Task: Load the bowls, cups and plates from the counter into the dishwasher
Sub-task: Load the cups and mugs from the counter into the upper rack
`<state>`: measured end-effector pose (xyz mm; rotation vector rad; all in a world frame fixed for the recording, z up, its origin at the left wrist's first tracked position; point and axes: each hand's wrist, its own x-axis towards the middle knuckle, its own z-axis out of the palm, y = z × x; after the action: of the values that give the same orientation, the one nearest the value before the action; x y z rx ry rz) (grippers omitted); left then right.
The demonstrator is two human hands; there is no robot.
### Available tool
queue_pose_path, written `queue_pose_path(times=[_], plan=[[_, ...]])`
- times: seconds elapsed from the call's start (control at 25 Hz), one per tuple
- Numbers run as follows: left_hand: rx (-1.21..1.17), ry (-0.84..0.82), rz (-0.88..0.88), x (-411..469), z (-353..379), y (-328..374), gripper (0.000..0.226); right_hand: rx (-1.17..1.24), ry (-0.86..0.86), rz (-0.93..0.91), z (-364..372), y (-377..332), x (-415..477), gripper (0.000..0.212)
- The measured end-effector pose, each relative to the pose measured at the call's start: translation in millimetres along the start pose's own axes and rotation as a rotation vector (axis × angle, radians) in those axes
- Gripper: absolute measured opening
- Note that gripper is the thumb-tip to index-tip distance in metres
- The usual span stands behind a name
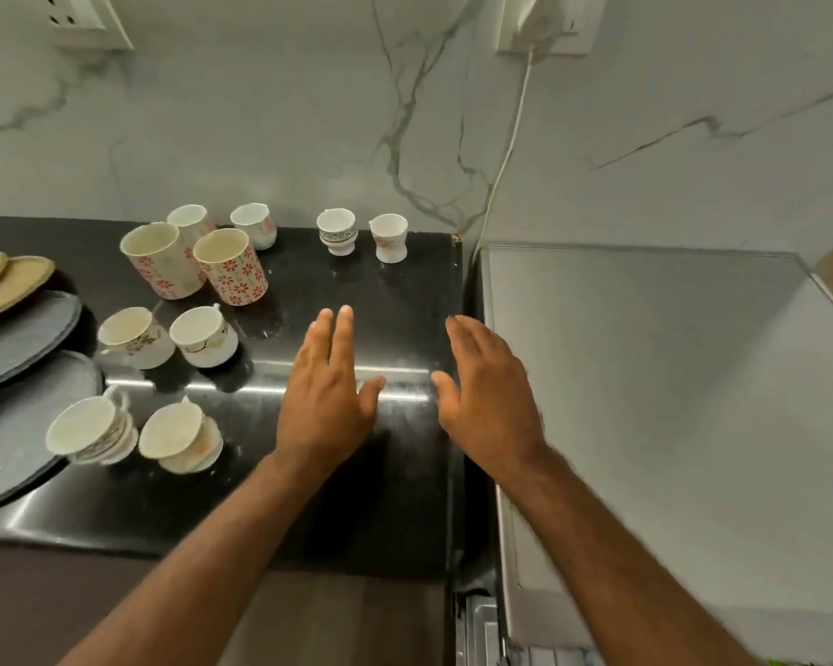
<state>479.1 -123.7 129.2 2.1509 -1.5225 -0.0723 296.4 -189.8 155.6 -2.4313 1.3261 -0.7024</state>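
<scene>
- We see a home kitchen: a polished black stone counter (395,290) runs against a wall (260,113) clad in white marble-look slabs with grey veins.
- On the counter we find everyday crockery: flowered mugs (232,267), small teacups (204,336) and grey plates (15,338) overlapping at the left edge.
- Beside the counter we see a grey metal-topped appliance (645,358), and a white cable (510,146) runs up the wall to a socket (579,43).

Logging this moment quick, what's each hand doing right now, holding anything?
Left hand: open, fingers straight, holding nothing.
Right hand: open, holding nothing.
</scene>
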Motion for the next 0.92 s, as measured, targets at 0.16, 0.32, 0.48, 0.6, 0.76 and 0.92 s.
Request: queue_pose_path(times=[0.16,0.32,0.48,0.6,0.76,0.92], plan=[[-0.015,-0.010,-0.037,74,28,-43,0.095,0.025,-0.018,0.070,45,0,74,0.066],[-0.103,0.004,-0.120,136,50,-65,0.100,0.165,-0.022,0.180,85,5,144,0.075],[-0.369,0.014,-0.427,201,58,-80,0.118,0.352,-0.009,0.340,120,7,210,0.096],[-0.496,0.041,-0.496,246,64,-89,0.122,0.392,0.033,0.408,142,12,251,0.082],[-0.539,0.087,-0.517,279,70,-91,0.097,0.446,0.083,0.454,164,16,278,0.081],[-0.494,0.102,-0.522,282,73,-90,0.073,0.445,0.131,0.443,168,19,277,0.077]])
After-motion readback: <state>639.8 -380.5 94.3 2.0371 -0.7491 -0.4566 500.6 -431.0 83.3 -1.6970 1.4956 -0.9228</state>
